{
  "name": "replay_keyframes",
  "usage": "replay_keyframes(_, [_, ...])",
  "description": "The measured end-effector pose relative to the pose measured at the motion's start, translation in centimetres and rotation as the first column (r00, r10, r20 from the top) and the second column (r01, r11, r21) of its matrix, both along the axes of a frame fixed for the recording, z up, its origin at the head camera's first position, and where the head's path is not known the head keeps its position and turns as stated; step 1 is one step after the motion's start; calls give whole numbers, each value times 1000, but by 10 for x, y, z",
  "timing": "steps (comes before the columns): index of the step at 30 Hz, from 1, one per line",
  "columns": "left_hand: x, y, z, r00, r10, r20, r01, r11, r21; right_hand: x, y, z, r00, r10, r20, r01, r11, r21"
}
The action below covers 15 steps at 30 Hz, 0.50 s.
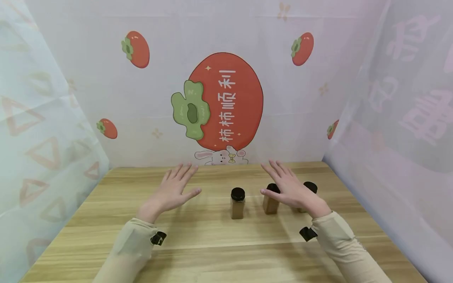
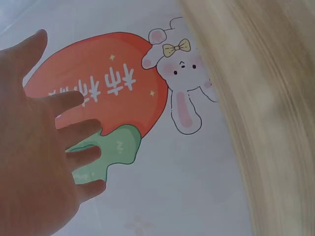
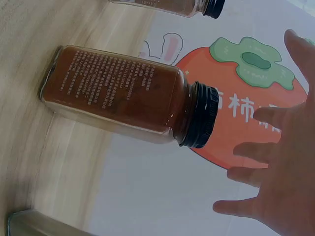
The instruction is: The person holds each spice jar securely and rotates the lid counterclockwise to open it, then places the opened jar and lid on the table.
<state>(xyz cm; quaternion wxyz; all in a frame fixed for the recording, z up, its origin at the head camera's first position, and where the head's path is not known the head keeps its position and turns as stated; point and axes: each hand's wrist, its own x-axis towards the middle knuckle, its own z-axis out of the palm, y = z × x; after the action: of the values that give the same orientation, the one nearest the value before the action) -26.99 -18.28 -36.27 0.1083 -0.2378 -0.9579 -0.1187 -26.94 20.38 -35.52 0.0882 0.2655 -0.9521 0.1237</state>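
Three square glass jars with black lids and brown contents stand upright on the wooden table. The left jar (image 1: 237, 204) is between the two hands. My right hand (image 1: 291, 188), fingers spread, hovers above the middle jar (image 1: 271, 205) and the right jar (image 1: 310, 187), covering part of both. In the right wrist view, a jar of brown powder (image 3: 113, 91) with printed text shows close by, apart from the fingers. My left hand (image 1: 171, 192) is held over the table's left side with its fingers spread, holding nothing.
The wooden table (image 1: 198, 251) meets a white cloth backdrop (image 1: 170, 23) printed with persimmons and a rabbit. Cloth side walls (image 1: 42, 102) rise at the left and right. Dark wrist cameras (image 1: 158, 238) sit beneath the cuffs.
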Motion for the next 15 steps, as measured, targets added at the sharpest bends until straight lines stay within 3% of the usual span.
replay_keyframes(7, [-3, 7, -7, 999, -35, -15, 35, 999, 10, 0, -3, -5, 999, 51, -5, -51, 998, -49])
replay_keyframes(15, [-13, 16, -20, 996, -83, -38, 84, 996, 31, -1, -13, -9, 990, 127, -60, -132, 987, -89])
